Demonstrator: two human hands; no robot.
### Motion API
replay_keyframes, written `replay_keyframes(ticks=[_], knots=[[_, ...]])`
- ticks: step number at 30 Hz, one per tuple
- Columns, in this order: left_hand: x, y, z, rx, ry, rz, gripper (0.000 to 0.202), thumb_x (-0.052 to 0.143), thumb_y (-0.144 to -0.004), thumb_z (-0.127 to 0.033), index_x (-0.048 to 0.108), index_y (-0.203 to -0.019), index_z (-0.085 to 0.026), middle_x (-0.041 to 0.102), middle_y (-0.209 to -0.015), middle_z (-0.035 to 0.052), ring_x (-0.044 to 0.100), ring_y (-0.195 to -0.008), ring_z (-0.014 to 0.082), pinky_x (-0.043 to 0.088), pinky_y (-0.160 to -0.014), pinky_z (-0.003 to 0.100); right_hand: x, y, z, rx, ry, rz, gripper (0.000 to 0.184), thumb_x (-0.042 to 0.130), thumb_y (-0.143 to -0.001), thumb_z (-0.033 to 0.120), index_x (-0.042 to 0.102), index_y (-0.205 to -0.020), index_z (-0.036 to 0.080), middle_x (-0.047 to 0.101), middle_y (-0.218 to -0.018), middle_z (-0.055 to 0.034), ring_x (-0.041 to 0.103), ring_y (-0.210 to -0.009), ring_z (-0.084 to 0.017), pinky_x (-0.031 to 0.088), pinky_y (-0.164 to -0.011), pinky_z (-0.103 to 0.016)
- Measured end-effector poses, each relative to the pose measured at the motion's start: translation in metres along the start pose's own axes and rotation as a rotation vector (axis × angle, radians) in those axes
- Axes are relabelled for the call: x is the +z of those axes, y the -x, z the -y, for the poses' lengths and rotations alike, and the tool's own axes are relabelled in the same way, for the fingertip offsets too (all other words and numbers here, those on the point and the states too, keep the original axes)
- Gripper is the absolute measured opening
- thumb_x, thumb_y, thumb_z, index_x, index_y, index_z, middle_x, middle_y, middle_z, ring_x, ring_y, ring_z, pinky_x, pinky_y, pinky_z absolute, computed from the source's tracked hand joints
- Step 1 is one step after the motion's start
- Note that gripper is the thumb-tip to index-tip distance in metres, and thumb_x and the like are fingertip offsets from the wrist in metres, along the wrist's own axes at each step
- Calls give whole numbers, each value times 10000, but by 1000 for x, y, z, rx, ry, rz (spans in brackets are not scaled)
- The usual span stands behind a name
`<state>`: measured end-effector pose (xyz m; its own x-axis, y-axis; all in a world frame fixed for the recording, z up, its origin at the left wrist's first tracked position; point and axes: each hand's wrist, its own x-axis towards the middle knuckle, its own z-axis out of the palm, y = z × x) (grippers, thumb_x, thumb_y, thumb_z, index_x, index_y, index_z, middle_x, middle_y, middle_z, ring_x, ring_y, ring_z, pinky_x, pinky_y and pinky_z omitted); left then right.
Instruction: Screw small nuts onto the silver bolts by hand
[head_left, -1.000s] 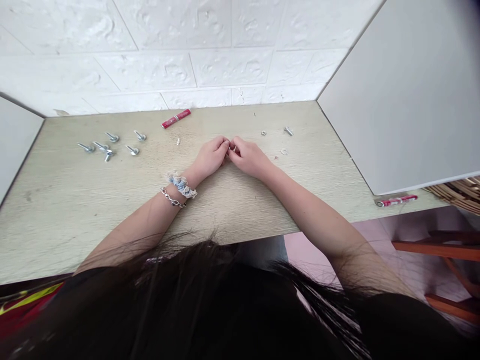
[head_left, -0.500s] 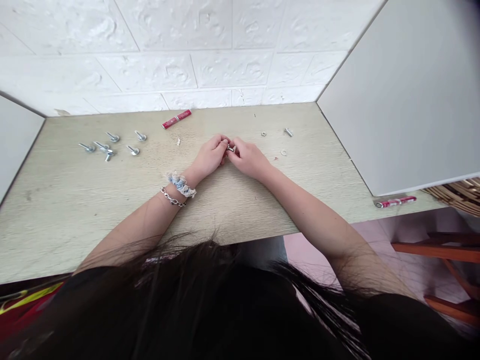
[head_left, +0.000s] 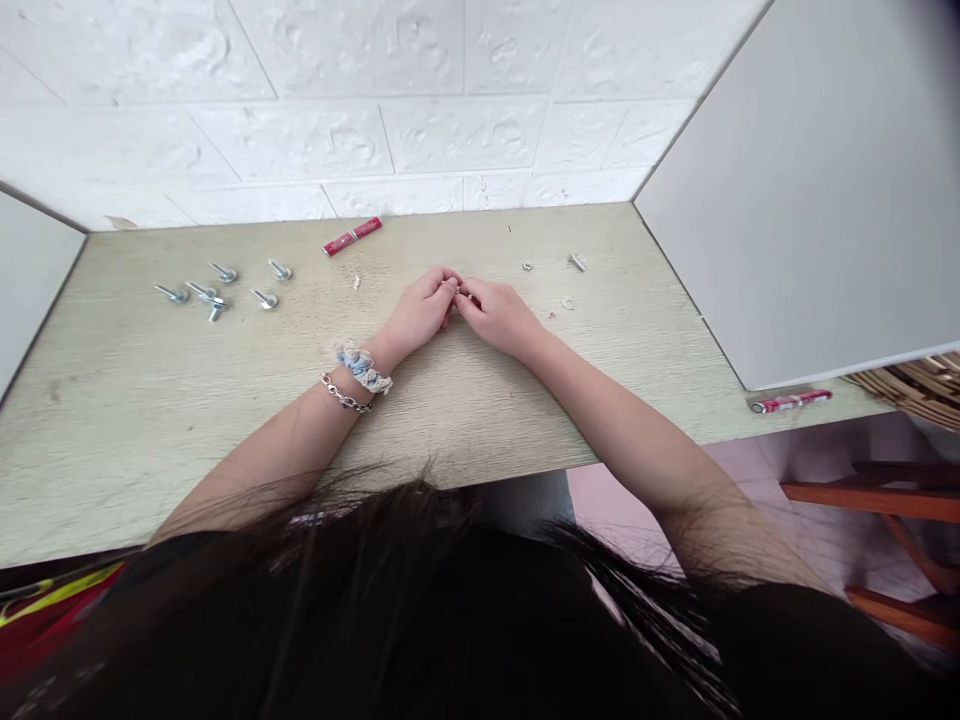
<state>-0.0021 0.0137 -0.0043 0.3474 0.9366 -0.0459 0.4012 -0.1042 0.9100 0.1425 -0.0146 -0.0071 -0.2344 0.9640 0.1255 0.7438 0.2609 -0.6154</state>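
Observation:
My left hand (head_left: 420,314) and my right hand (head_left: 498,316) meet over the middle of the wooden tabletop, fingers closed. Between their fingertips is a small metal bolt (head_left: 460,293), mostly covered; which fingers grip which part of it cannot be made out. To the right lie a loose nut (head_left: 527,266), a single bolt (head_left: 577,263) and a thin ring-shaped washer (head_left: 568,303). On the left, several bolts (head_left: 264,299) rest on their sides, each seeming to carry hardware at its wide end.
A red tube-like packet (head_left: 352,237) lies near the white brick-pattern wall (head_left: 457,135). Another red packet (head_left: 792,402) sits by the front edge at right, beside a wicker basket (head_left: 919,385). White panels (head_left: 810,200) bound the tabletop (head_left: 247,380) on both sides.
Both hands stay in nearly the same place. The right fingers have shifted slightly around the bolt, so less of it shows now. Nothing on the table has moved.

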Motion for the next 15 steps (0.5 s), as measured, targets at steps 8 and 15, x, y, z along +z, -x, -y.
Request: replay_keyframes(ticks=[8,15], knots=[[1,-2,5,13,13,7,162,405,-953,-266,542,-907,-192,475,-595,-38,443,-497,92,364,-493,217,4,1,-2,5,-8,-44,259,429,-898,321,535,-1088,180,665,-838,-43,537,-700,-189,398,-686,-314],[0,-2,5,22,4,2,171,397,-951,-259,543,-888,-194,480,-602,-32,441,-497,97,365,-499,224,3,0,-2,6,-12,-40,248,390,-926,342,555,-1020,184,673,-860,-62,554,-742,-197,415,-722,-327]])
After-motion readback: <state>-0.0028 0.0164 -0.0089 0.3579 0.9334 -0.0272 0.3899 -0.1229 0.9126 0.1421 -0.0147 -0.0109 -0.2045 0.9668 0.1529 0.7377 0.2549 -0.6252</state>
